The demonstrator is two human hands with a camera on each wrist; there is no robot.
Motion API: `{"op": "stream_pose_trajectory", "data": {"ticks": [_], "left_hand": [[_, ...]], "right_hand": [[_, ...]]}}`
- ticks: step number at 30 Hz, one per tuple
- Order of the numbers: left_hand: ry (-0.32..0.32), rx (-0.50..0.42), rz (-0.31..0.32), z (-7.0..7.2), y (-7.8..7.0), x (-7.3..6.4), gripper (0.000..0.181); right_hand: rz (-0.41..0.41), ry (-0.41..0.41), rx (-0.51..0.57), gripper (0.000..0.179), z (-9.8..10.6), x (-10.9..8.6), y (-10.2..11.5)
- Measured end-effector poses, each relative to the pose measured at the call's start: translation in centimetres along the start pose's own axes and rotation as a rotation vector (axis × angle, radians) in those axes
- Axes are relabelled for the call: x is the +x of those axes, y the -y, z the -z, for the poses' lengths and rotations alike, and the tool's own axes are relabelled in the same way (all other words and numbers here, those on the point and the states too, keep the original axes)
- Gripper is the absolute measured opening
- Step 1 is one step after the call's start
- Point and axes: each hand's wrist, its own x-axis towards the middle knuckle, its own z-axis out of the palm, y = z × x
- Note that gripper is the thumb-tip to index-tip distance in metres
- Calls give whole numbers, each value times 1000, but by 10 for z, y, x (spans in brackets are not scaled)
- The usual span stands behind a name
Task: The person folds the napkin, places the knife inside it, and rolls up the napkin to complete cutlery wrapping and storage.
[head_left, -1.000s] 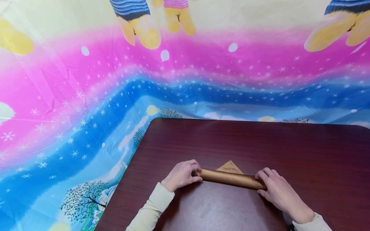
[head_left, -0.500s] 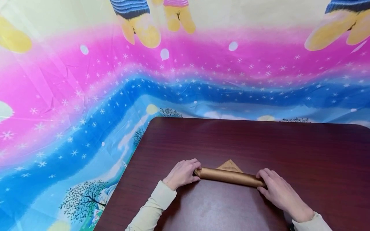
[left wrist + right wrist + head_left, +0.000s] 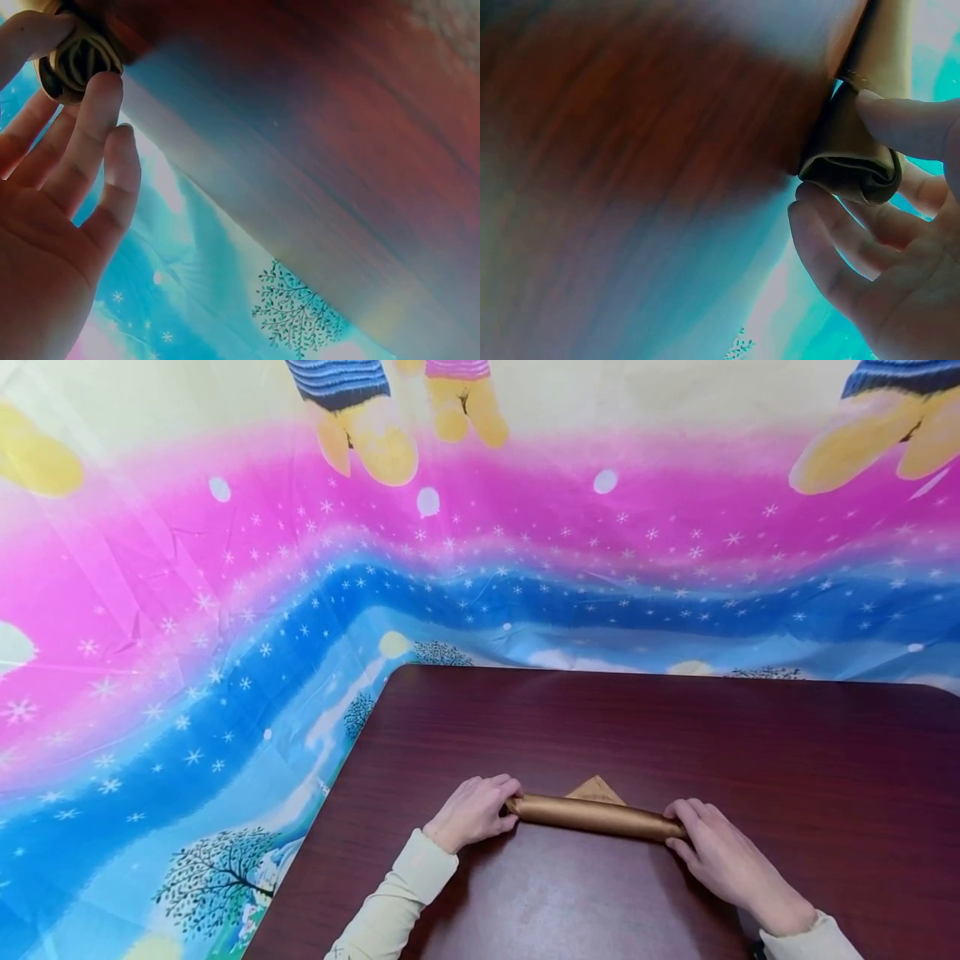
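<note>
A satiny gold-brown cloth (image 3: 592, 817), rolled into a long tube, lies across the table between both hands. Beyond the roll, a flat triangular corner (image 3: 597, 789) of the same cloth points away. My left hand (image 3: 472, 810) holds the left end between thumb and fingers; in the left wrist view the spiral layers of the roll's end (image 3: 82, 64) show. At the other end my right hand (image 3: 727, 864) grips the cloth, thumb on the near side. The right wrist view shows the folded open end (image 3: 847, 169) and a stitched hem.
The dark red-brown wooden table (image 3: 675, 727) has rounded far corners. Behind it and along its left side hangs a printed backdrop (image 3: 480, 518) in pink and blue. Pale sleeves (image 3: 405, 885) cover the wrists.
The roll has turned slightly away from me, and less of the triangular corner shows behind it. Both hands stay at the roll's ends, with only small finger movements.
</note>
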Motion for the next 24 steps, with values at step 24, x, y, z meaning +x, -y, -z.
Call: {"op": "stream_pose_trajectory", "data": {"ticks": [24], "left_hand": [[81,-440,155,0,13,-1,25]], "right_hand": [[-53,4,135,26,-2,4,-1]]}}
